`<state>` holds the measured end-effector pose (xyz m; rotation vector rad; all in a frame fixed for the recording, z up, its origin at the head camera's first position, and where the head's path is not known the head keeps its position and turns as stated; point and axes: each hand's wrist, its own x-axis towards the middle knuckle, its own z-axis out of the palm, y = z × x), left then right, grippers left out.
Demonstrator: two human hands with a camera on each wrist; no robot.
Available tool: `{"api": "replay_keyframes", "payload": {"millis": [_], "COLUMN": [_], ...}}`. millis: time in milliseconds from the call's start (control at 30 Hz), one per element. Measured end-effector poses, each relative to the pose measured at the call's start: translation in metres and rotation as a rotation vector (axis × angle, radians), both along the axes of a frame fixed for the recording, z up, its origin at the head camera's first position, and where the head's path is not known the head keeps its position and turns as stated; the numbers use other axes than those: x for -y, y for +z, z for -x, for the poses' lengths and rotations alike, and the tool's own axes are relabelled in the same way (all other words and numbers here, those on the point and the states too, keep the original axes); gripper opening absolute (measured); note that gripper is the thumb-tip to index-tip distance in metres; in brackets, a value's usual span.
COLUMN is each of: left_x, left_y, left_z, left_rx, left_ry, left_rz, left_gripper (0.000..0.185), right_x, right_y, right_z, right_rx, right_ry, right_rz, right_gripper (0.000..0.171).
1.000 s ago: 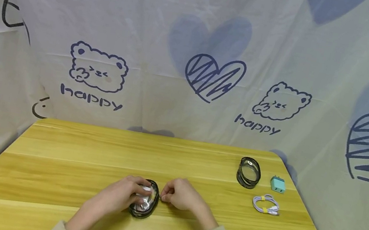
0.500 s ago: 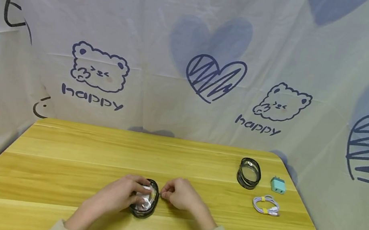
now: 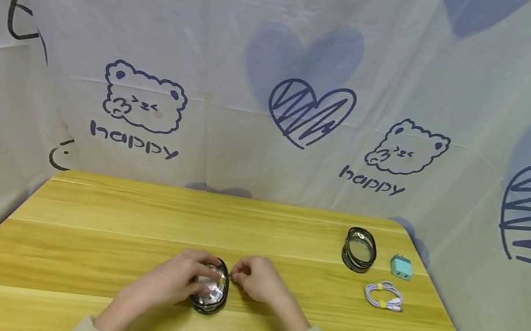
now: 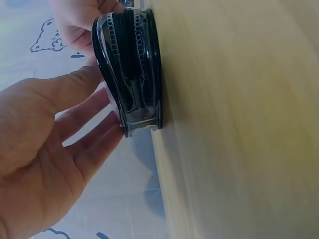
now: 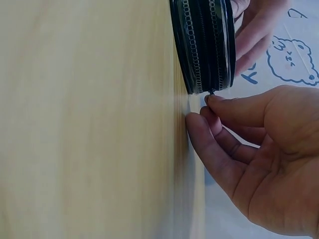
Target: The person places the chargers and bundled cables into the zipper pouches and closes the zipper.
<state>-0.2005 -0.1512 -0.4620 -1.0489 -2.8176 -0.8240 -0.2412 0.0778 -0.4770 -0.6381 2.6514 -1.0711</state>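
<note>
The small round zip pouch (image 3: 209, 293) is sitting low-centre of the head view on the wooden table (image 3: 87, 253), w/ clear top and black zipper band. The left hand (image 3: 170, 281) is lying over its left side, fingers (image 4: 94, 144) fairly straight and pressing on the clear face, steadying more than gripping. The right hand (image 3: 259, 280) is sitting just right of it, thumb and forefinger (image 5: 234, 107) pinching the tiny zipper pull (image 5: 212, 92) at the pouch edge, other fingers curled loosely.

Risks as I'm judging them:
- The pull is v. small, so the pinch is looking marginal; fingertips could be slipping off if tugged hard.
- The left hand is only pressing flat, so the pouch could be sliding or spinning on the smooth table when the zip is dragged round the curve, esp. if the pull goes sideways instead of along the teeth.
- Pressing the top down may be squeezing the zip track, so the slider could be jamming or catching the clear film.
- The pouch could be tipping up on its edge if the pull is lifted.

At mid-right of the head view a second round pouch (image 3: 359, 250), a teal charger plug (image 3: 400, 266) and a coiled white cable (image 3: 383, 295) are lying well apart from both hands, so prob. no knock risk.
</note>
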Motion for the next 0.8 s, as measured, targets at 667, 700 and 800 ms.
{"api": "replay_keyframes", "payload": {"millis": [667, 700, 800], "left_x": [-0.0037, -0.0037, -0.0036], "left_y": [0.0014, 0.0013, 0.0012], "left_z": [-0.0037, -0.0039, -0.0044], "left_rx": [0.035, 0.036, 0.043], "left_ry": [0.056, 0.058, 0.067], "left_rz": [0.012, 0.011, 0.01], "left_gripper": [0.029, 0.028, 0.028], "right_x": [-0.0054, -0.006, -0.0097], "right_y": [0.0059, 0.0063, 0.0065], "right_z": [-0.0016, -0.0016, 0.0003], "right_rx": [0.052, 0.069, 0.13], "right_ry": [0.051, 0.063, 0.116], "right_rz": [-0.006, -0.002, 0.012], "right_gripper": [0.011, 0.011, 0.011]}}
